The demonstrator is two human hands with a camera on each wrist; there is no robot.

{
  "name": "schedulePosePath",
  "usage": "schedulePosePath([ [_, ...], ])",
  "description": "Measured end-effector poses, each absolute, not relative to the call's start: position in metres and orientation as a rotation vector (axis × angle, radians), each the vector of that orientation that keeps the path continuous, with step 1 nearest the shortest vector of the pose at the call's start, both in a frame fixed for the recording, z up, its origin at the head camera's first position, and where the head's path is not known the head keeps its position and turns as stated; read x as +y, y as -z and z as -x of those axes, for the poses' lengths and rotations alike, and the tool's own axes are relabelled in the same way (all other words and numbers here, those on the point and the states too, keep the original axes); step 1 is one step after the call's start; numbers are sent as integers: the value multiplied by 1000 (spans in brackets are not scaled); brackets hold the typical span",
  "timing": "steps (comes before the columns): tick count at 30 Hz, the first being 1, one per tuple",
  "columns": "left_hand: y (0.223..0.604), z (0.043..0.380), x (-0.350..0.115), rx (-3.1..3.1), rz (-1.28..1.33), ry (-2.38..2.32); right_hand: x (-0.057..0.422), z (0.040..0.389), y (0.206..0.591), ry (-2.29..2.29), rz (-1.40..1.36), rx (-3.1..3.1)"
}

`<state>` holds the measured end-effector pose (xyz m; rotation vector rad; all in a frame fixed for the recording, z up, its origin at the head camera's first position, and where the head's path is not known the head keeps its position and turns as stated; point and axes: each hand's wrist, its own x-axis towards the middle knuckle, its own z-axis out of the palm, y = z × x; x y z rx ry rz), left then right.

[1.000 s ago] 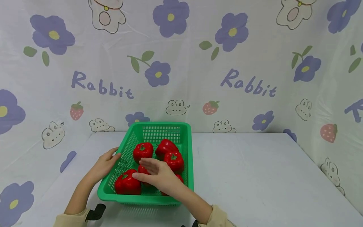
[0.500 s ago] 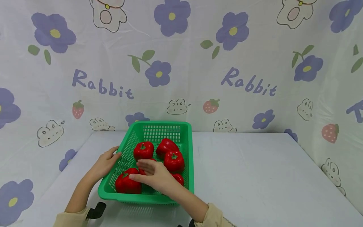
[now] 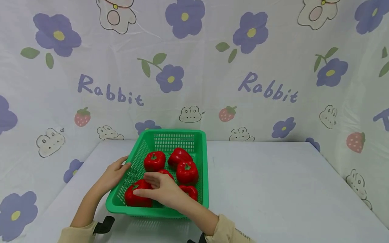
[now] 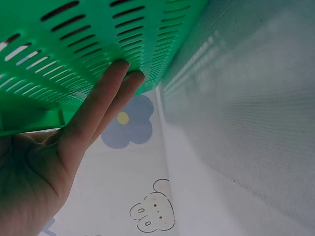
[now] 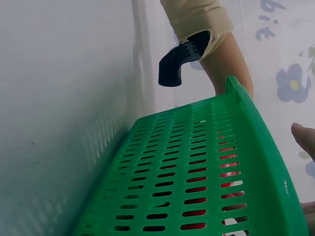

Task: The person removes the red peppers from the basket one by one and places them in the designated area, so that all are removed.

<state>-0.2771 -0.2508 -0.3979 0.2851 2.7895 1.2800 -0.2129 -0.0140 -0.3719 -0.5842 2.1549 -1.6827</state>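
A green slotted plastic basket [image 3: 206,168] holds several red bell peppers, one of them a pepper [image 3: 155,161] near the left wall. My left hand [image 3: 112,174] holds the basket's left side; in the left wrist view, two extended fingers [image 4: 106,93] lie against the slotted outer wall. Over the front of the basket hovers my right hand [image 3: 164,190], thumb and fingers apart, with nothing gripped. It overlaps the front-left pepper [image 3: 133,197] and partly covers a middle pepper [image 3: 166,173]. Part of the right hand [image 5: 306,142] shows beside the rim in the right wrist view.
The basket stands on a white table [image 3: 273,189], toward its left side. Behind it hangs a white cloth [image 3: 206,67] printed with purple flowers, rabbits and strawberries. A black wrist mount [image 3: 104,225] sits at the left sleeve.
My right hand has shifted left and slightly down toward the front-left pepper, uncovering more of the middle and front-right peppers. The left hand stays on the basket's side.
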Motion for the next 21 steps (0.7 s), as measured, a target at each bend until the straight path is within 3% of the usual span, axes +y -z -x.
schedulePosePath([
  [21, 391, 275, -249, 2759, -270, -1303, -27, 216, 368, 1554, 527, 2294],
])
